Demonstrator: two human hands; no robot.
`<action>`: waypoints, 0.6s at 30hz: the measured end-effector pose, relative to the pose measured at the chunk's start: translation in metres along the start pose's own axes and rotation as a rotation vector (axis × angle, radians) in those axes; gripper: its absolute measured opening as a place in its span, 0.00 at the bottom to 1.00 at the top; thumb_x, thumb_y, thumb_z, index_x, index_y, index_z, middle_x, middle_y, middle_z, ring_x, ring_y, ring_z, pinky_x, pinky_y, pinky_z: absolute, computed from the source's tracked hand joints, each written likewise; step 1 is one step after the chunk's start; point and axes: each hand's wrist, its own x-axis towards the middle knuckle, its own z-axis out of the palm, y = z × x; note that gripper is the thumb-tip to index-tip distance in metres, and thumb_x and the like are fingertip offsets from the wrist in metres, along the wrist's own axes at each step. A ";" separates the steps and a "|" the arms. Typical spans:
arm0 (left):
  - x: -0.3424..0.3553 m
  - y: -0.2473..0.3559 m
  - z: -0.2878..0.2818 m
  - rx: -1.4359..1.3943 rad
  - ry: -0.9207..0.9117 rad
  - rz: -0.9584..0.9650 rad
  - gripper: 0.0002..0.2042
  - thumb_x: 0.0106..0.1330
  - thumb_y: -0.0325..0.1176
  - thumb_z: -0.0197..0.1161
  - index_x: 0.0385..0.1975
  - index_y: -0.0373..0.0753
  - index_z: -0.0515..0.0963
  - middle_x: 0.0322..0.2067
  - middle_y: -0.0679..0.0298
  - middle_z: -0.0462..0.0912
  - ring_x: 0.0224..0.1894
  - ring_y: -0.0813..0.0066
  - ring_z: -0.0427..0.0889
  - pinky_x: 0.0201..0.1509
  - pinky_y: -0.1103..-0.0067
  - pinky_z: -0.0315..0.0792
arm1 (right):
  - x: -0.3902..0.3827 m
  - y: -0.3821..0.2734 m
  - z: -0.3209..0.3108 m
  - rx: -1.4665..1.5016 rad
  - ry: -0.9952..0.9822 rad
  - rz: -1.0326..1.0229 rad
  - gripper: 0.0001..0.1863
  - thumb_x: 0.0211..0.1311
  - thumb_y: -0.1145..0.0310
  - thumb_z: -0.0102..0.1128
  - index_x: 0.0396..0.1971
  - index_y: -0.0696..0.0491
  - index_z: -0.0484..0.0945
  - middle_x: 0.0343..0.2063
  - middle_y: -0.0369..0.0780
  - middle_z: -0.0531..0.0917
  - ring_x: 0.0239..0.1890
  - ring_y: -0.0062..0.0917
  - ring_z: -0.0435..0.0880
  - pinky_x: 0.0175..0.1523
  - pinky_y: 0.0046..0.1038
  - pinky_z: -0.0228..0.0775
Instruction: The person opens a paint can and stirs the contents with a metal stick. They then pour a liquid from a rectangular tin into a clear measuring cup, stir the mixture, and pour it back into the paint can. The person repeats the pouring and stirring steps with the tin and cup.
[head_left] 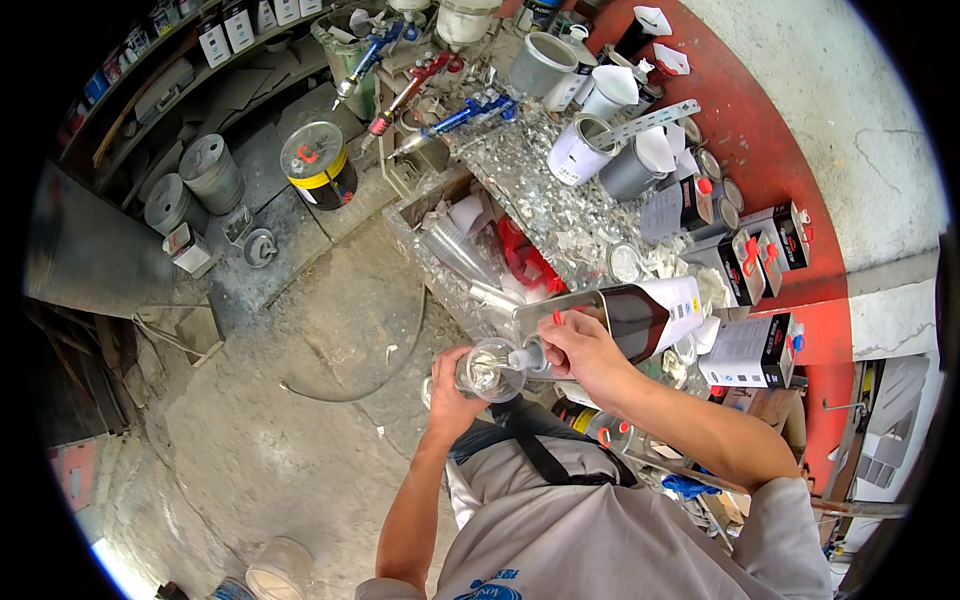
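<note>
My left hand (450, 395) is wrapped round a clear plastic cup (497, 368) with some light liquid in it, held low in front of my body. My right hand (585, 350) grips a rectangular metal can (650, 312) with a white and dark label at its top, near a small red part. The can is tipped sideways, its pale spout (526, 357) at the cup's mouth; whether liquid is flowing I cannot tell clearly. Just beyond them is an open drawer (413, 218) holding clear cups and red items.
A paint-spattered bench (520, 170) holds several cans, spray guns (445, 125) and a ruler-like strip (660, 118). More rectangular cans (745, 350) line the right. A bucket with a yellow band (318, 175) and metal drums (203, 175) stand at the back left. A hose (350, 398) lies on the floor.
</note>
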 end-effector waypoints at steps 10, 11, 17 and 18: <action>0.000 0.007 0.006 -0.089 -0.046 -0.075 0.36 0.41 0.26 0.78 0.54 0.40 0.69 0.51 0.57 0.74 0.57 0.54 0.71 0.62 0.66 0.68 | -0.009 -0.009 -0.018 0.066 -0.031 0.004 0.09 0.69 0.62 0.55 0.31 0.51 0.71 0.23 0.29 0.69 0.23 0.12 0.63 0.28 0.19 0.55; 0.001 0.009 0.008 -0.115 -0.067 -0.078 0.37 0.41 0.26 0.79 0.55 0.40 0.69 0.51 0.57 0.74 0.57 0.55 0.72 0.62 0.67 0.68 | -0.012 -0.012 -0.022 0.073 -0.022 0.005 0.09 0.69 0.62 0.55 0.31 0.50 0.71 0.23 0.29 0.69 0.23 0.12 0.63 0.28 0.19 0.55; 0.015 0.037 0.025 -0.239 -0.172 -0.060 0.39 0.42 0.26 0.80 0.57 0.40 0.68 0.52 0.58 0.75 0.57 0.63 0.75 0.62 0.71 0.69 | -0.037 -0.039 -0.067 0.161 -0.049 0.002 0.09 0.70 0.63 0.57 0.35 0.53 0.76 0.27 0.31 0.73 0.27 0.15 0.66 0.33 0.20 0.59; 0.018 0.044 0.028 -0.271 -0.200 -0.062 0.39 0.42 0.26 0.80 0.58 0.40 0.67 0.52 0.58 0.76 0.57 0.64 0.75 0.62 0.72 0.69 | -0.044 -0.047 -0.071 0.165 -0.008 0.006 0.10 0.70 0.64 0.56 0.39 0.55 0.77 0.27 0.31 0.72 0.26 0.15 0.65 0.32 0.19 0.59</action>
